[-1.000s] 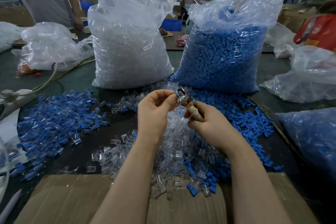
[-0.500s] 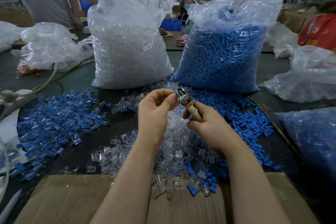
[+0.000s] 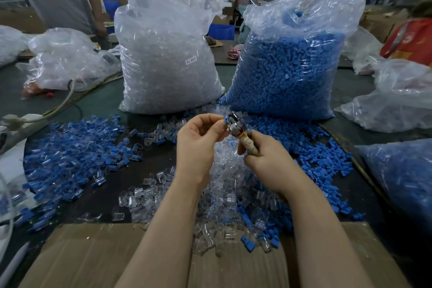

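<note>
While the tool (image 3: 239,132) is held up over the surface (image 3: 145,166), its long axis is seen running from lower right, where the taped handle is wrapped in the right hand (image 3: 266,163), up and to the left, where the metal head is pointed. Right at that head, just to its left, a small blue piece (image 3: 225,119) is pinched between thumb and forefinger of the left hand (image 3: 198,147). So both grips are closed: the left one is clamped on the blue piece, the right one is curled round the handle. The piece is carried at the very fingertips, poking out to the right toward the head. Whether it is touching the metal or just beside it cannot be told from this angle. The left hand is plainly the nearer one. The move to come is judged to be a short sideways one, left to right, onto the head. Alignment with that slanted axis is what is called for. Below, a loose pile of clear pieces (image 3: 229,194) is spread out. A clear-filled bag (image 3: 163,65) and a blue-filled bag (image 3: 287,72) are stood well behind.
</note>
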Tool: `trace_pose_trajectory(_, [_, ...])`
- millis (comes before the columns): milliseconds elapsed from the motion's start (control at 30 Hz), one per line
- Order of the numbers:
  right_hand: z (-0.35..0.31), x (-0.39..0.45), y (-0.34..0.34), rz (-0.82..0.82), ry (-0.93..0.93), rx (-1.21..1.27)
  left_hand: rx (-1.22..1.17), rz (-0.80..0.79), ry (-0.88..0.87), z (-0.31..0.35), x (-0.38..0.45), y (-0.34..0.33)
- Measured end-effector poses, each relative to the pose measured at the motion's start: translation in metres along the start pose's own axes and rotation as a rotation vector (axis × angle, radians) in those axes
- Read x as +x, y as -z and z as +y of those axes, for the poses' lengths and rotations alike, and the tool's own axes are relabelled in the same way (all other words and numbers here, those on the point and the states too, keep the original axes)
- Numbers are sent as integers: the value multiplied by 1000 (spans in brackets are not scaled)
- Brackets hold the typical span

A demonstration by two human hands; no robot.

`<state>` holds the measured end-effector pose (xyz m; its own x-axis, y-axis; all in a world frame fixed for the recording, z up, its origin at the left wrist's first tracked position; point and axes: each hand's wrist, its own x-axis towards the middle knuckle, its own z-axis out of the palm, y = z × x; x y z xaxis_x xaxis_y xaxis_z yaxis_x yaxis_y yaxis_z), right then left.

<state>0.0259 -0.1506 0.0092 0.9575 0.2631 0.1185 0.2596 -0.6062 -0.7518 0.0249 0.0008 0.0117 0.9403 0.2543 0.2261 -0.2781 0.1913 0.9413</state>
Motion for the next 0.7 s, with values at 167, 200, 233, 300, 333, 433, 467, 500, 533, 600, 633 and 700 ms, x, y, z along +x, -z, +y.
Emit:
trace_pose_trajectory(167, [0, 0, 0, 14, 2, -14, 9, -5, 0, 1, -1, 0])
trace_pose_trajectory(200, [0, 0, 1, 18, 3, -24, 4, -4, 0, 1, -1, 0])
trace_pose_trajectory(233, [0, 0, 1, 19, 5, -28, 2, -5, 8, 2, -1, 1])
trace_pose_trajectory(300, [-1, 1, 1, 14, 7, -33, -7, -20, 36, 3, 1, 2])
trace_pose_trajectory(333, [-1, 1, 0, 16, 8, -42, -7, -27, 64, 3, 2, 3])
trace_pose_trajectory(433, [0, 2, -2, 47, 4, -102, -75, 56, 185, 4, 5, 11])
trace_pose_trajectory(467, [1, 3, -2, 65, -9, -117, -139, 128, 243, 5, 8, 17])
trace_pose_trajectory(500, [2, 3, -2, 88, -28, -130, -210, 217, 301, 7, 11, 23])
trace_pose_trajectory(533, [5, 4, -1, 112, -50, -146, -294, 306, 345, 9, 14, 32])
trace_pose_trajectory(600, [10, 4, 2, 153, -114, -205, -458, 471, 379, 15, 19, 51])
trace_pose_trajectory(633, [13, 5, 3, 168, -158, -243, -531, 541, 396, 18, 20, 61])
trace_pose_trajectory(700, [19, 5, 6, 192, -254, -318, -675, 670, 399, 26, 20, 78])
